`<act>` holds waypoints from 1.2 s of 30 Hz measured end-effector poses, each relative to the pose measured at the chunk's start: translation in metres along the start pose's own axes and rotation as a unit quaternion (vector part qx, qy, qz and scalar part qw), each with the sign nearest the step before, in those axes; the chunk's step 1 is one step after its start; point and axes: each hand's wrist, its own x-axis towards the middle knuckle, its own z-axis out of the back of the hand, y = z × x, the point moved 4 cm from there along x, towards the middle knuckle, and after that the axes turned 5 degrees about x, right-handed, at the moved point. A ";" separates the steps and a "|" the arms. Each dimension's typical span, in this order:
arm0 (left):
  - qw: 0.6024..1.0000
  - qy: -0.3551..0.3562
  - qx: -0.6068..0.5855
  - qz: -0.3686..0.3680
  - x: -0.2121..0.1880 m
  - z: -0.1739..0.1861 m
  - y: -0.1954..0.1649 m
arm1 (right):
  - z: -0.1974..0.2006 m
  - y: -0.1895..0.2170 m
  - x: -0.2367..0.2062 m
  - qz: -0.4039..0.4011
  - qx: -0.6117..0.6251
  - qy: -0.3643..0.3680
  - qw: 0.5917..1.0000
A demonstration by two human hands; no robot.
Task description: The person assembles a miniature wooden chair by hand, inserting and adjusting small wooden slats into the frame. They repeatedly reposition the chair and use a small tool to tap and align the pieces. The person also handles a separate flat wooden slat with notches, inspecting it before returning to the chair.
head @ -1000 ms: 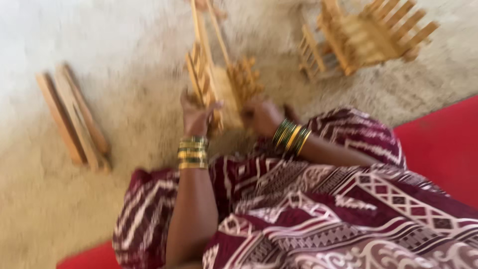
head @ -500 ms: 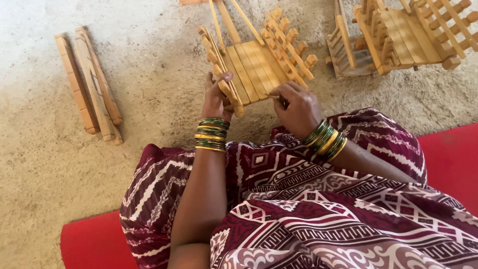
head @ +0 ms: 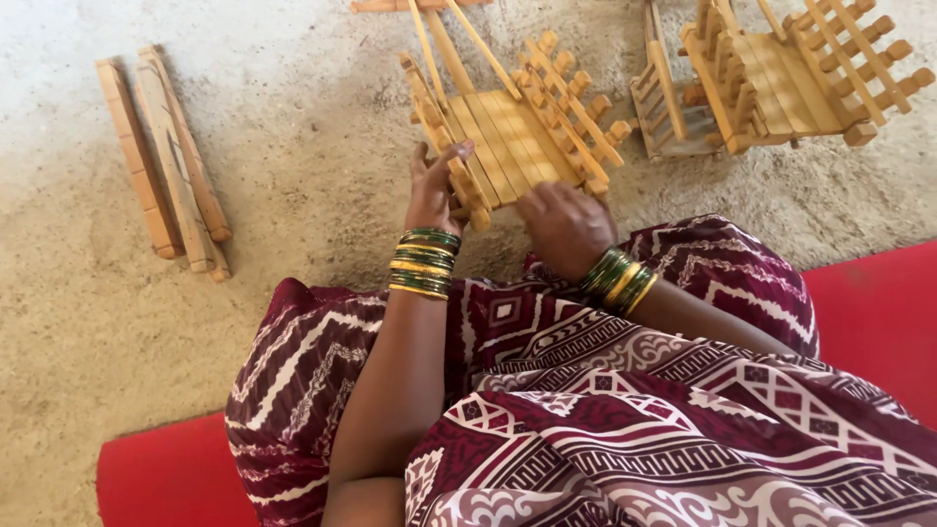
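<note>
A small wooden slatted frame (head: 512, 127), built of thin sticks with pegged side rails, lies on the sandy ground just beyond my knees. My left hand (head: 434, 190) grips its left side rail, fingers curled over the pegs. My right hand (head: 564, 226) holds the frame's near right corner, knuckles up. Both wrists wear stacked green and gold bangles. Long loose sticks rise from the frame's far end. What the fingertips pinch under the frame is hidden.
A second finished wooden frame (head: 781, 78) stands at the upper right. Several loose flat wooden strips (head: 161, 161) lie on the ground at the left. I sit on a red mat (head: 878, 312), with maroon patterned cloth (head: 625, 410) over my legs.
The frame has been lowered from upright to lying flat on the ground. Both hands stayed on its near end, and the view has steadied and shifted slightly.
</note>
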 end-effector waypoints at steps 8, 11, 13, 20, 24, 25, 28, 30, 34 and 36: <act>0.997 0.019 -0.055 -0.055 0.013 0.012 0.009 | -0.025 0.032 0.002 0.006 0.060 0.013 0.998; 0.997 0.021 -0.052 -0.045 0.016 0.021 0.015 | -0.025 0.038 0.002 0.019 0.025 0.004 1.000; 0.999 0.002 -0.014 -0.030 0.018 0.027 0.016 | -0.016 0.025 -0.003 -0.028 0.042 -0.010 0.999; 0.999 -0.013 0.037 -0.025 0.020 0.032 0.013 | 0.017 -0.015 -0.027 -0.119 0.037 -0.078 0.989; 0.999 -0.016 0.030 -0.021 0.017 0.028 0.013 | 0.008 -0.002 -0.017 -0.098 0.064 -0.093 0.989; 0.999 -0.013 0.019 -0.026 0.015 0.026 0.014 | 0.003 0.008 -0.011 -0.075 0.072 -0.093 0.990; 0.999 -0.001 0.022 -0.025 0.011 0.022 0.013 | -0.002 0.024 -0.003 -0.028 0.065 -0.058 0.996; 0.999 -0.008 0.040 -0.016 0.010 0.022 0.014 | 0.002 0.024 -0.002 -0.036 0.054 -0.028 0.997; 0.996 -0.029 0.087 -0.020 0.013 0.021 0.014 | 0.016 0.014 -0.005 -0.100 0.032 -0.006 0.994; 0.996 -0.028 0.080 -0.021 0.014 0.021 0.016 | 0.014 0.014 -0.005 -0.105 0.062 -0.003 0.993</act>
